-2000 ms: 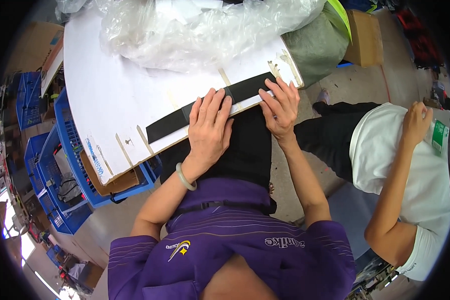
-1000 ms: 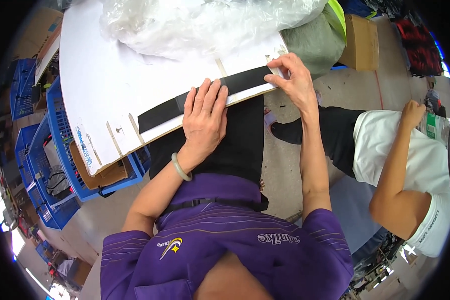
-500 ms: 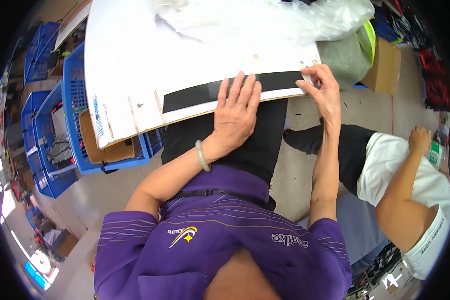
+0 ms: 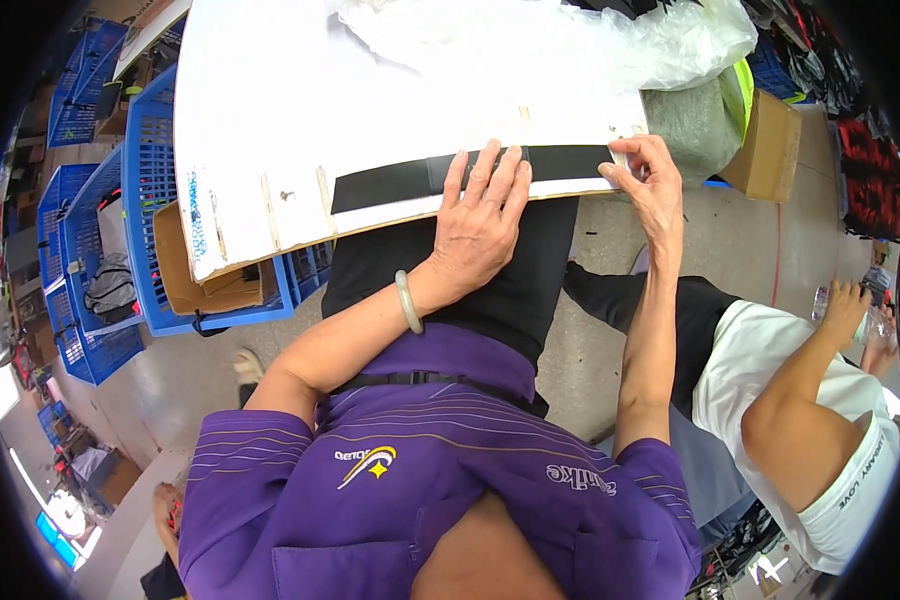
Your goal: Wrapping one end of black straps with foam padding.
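Note:
A long black strip [image 4: 390, 185] lies along the near edge of a white board [image 4: 300, 110]. My left hand [image 4: 478, 218] rests flat on the middle of the strip, fingers spread, with a pale bangle on the wrist. At the strip's right end, my right hand [image 4: 650, 180] pinches it between thumb and fingers against the board's corner. Black fabric hangs down from the board's edge over my lap.
Crumpled clear plastic [image 4: 560, 40] lies on the far part of the board. Blue crates [image 4: 140, 220] with a cardboard box stand at the left. A brown box [image 4: 770, 145] sits on the floor at right. Another person in a white shirt [image 4: 810, 400] sits at right, holding a bottle.
My view has shifted, so the board lies more level across the frame. My right hand slid out to the strip's right end; my left hand stays pressed on the strip.

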Tool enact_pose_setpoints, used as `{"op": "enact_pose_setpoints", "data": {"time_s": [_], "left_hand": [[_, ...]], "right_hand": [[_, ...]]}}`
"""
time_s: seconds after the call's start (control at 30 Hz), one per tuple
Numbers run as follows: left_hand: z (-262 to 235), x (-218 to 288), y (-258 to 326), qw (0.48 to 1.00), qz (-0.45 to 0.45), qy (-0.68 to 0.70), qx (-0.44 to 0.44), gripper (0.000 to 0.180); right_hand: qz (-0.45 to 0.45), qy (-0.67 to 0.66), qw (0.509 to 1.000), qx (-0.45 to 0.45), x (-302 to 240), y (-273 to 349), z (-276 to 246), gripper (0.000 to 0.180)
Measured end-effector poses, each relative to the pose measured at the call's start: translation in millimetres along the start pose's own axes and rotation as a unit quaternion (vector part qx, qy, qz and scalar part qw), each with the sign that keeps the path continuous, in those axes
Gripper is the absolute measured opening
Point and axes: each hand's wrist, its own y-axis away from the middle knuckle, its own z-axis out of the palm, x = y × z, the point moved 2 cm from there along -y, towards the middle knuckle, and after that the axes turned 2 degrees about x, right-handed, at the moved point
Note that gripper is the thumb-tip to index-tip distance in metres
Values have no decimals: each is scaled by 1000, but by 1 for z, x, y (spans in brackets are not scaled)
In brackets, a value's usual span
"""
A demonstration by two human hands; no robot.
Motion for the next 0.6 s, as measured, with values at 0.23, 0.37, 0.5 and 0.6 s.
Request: {"op": "enact_pose_setpoints", "data": {"time_s": [0.23, 0.37, 0.5, 0.6], "left_hand": [[-2, 3, -2, 1000, 5, 14, -8, 58], [-3, 0, 0, 1000, 1, 13, -5, 60], [1, -2, 3, 1000, 3, 13, -3, 62], [1, 0, 1, 1000, 0, 6, -6, 63]], "right_hand": [[-14, -5, 1000, 11, 6, 2, -3, 28], [-14, -34, 999, -9, 10, -1, 0, 25], [12, -48, 999, -7, 9, 0, -1, 23], [37, -59, 998, -11, 13, -1, -5, 20]]}}
